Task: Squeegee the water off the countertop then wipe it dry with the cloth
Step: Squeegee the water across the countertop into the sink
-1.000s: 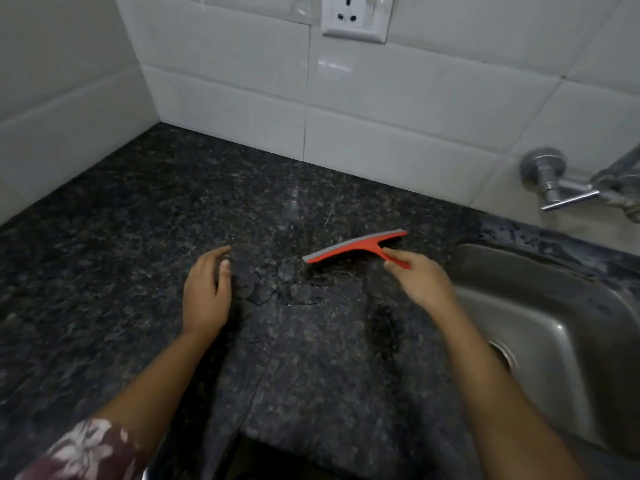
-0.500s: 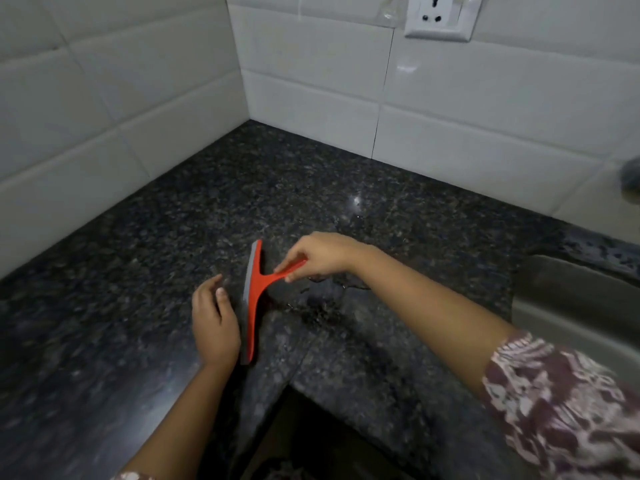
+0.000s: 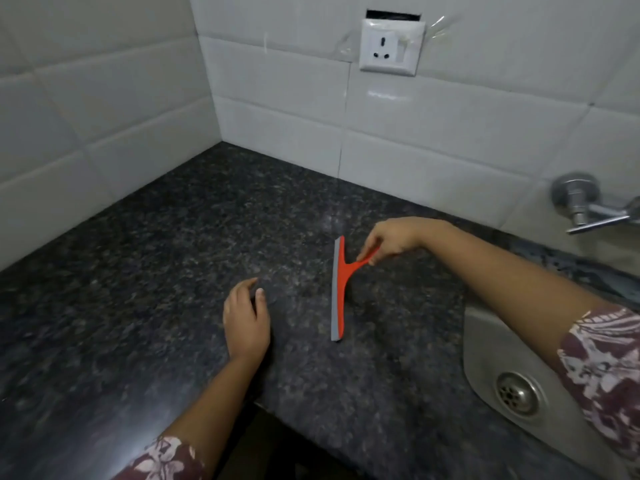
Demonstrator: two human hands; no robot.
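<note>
A red squeegee (image 3: 339, 289) with a grey rubber blade stands on the dark speckled granite countertop (image 3: 156, 271), its blade running front to back. My right hand (image 3: 391, 237) grips the short red handle from the right side. My left hand (image 3: 246, 317) rests flat on the counter to the left of the blade, fingers loosely apart, holding nothing, a clear gap away from the squeegee. No cloth is in view.
A steel sink (image 3: 491, 341) with a round drain (image 3: 517, 393) lies at the right. A metal tap (image 3: 585, 206) juts from the tiled wall (image 3: 415, 133) above it. A wall socket (image 3: 389, 45) sits high. The counter's front edge (image 3: 277, 414) is cut back near me.
The squeegee turned from lying across the counter to running front to back, went left beside my left hand, and now stands further right, apart from that hand. The view shifted too.
</note>
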